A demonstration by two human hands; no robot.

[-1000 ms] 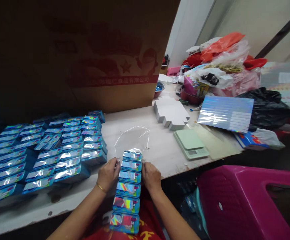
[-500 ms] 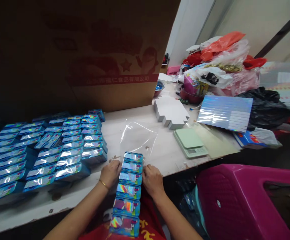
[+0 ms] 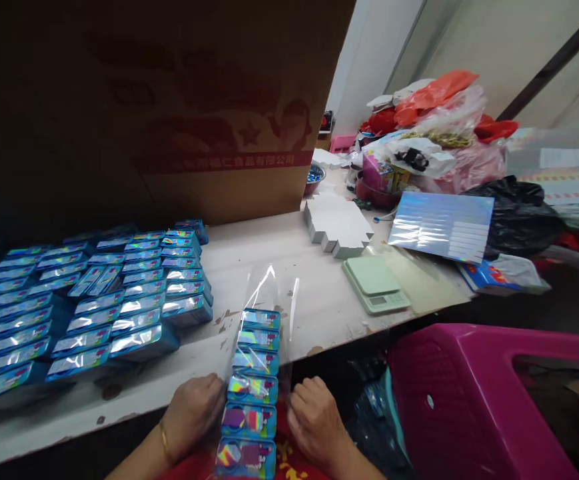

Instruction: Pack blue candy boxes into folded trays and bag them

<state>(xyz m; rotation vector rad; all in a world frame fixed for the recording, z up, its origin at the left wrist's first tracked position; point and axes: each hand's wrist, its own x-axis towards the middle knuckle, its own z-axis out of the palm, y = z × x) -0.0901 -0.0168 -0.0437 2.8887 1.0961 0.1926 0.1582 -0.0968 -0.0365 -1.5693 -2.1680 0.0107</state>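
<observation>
Here, I'm holding my left hand [image 3: 195, 408] and right hand [image 3: 315, 419] curled closed at the frame's lower centre, seemingly gripping the clear plastic sleeve [image 3: 265, 285] from both sides, probably so it's keeping the row of shiny blue rectangular packs [image 3: 252, 389] aligned between them.

1. The big carton [image 3: 219, 193] walls off the back of the white table [image 3: 279, 247]; nobody reaches straight through there.
2. Over on the left, rows of blue packs [image 3: 142, 288] bar the way low across the tabletop.
3. Beyond the clear film [image 3: 264, 283], I see bare tabletop running back to the carton, and rightward until the white card stack [image 3: 342, 223] and green scale [image 3: 375, 283].
4. A gap separates the right hand [image 3: 315, 417] from the pink stool [image 3: 449, 393].
</observation>
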